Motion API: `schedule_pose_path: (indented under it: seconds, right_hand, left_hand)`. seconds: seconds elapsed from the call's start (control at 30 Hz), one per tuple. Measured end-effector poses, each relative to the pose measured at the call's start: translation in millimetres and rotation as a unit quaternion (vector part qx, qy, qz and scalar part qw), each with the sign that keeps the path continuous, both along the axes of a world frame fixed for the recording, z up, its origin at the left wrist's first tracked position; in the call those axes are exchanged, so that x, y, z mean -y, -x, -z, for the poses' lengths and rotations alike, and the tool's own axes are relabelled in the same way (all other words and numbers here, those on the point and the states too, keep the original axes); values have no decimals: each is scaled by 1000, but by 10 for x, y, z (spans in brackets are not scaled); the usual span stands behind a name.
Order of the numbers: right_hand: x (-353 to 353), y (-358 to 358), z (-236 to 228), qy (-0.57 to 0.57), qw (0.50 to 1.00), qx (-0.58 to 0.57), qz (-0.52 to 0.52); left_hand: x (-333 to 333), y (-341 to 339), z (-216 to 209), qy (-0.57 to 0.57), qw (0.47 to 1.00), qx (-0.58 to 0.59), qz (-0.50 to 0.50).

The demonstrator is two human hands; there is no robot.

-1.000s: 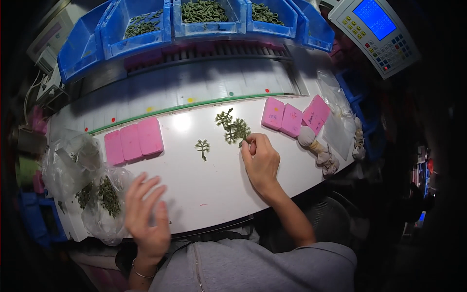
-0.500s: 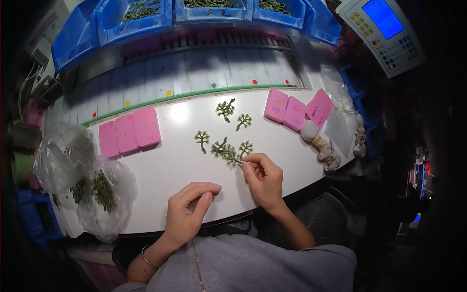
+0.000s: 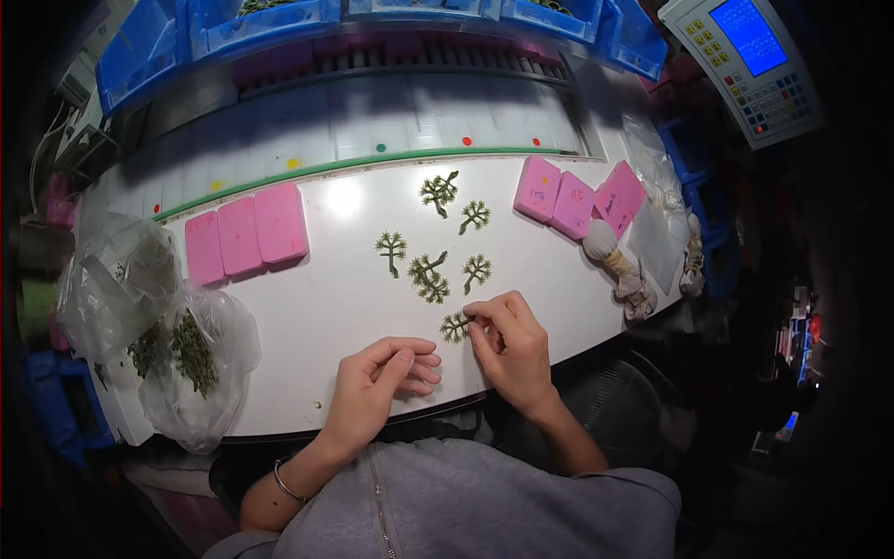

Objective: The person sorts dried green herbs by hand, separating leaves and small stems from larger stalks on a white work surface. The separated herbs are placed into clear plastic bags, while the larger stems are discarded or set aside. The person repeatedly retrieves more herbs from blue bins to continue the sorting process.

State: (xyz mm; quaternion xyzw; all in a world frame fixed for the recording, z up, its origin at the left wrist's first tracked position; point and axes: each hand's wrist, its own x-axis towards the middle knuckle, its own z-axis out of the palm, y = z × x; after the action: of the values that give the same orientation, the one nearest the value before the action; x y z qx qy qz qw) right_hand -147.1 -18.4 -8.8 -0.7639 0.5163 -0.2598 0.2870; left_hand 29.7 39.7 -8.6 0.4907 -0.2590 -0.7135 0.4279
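Right hand (image 3: 510, 347) pinches a green sprig (image 3: 455, 326) — stem rightward, lying crosswise — left hand (image 3: 382, 384) loosely curled.

I count six small green sprigs: five lie loose on my table (image 3: 307, 307), namely one (image 3: 439, 191), another (image 3: 474, 215), a third (image 3: 391, 250), a fourth (image 3: 428, 276) and a fifth (image 3: 477, 271), and one sprig (image 3: 454, 326) is at my fingertips. Six pink blocks: three at my left (image 3: 245, 234), three at my right (image 3: 577, 197). Two clear bags (image 3: 154, 317) at my left.
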Motion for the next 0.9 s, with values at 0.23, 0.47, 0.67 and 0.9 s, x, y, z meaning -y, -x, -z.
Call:
schedule_pose_path:
  seconds: [0.23,0.47,0.67,0.9]
  right_hand:
    - [1,41,52,-25,999,-27,-8]
    - [-42,26,59,-40,998,-50,-3]
    - [-57,45,32,-11,993,-119,-11]
    - [-12,-90,-250,-146,982,118,-29]
  left_hand:
    - [-8,-5,20,-9,1000,-14,-27]
    - [-3,56,31,35,997,16,-70]
    - [17,73,60,29,997,-7,-64]
    - [103,61,143,-75,967,-230,-78]
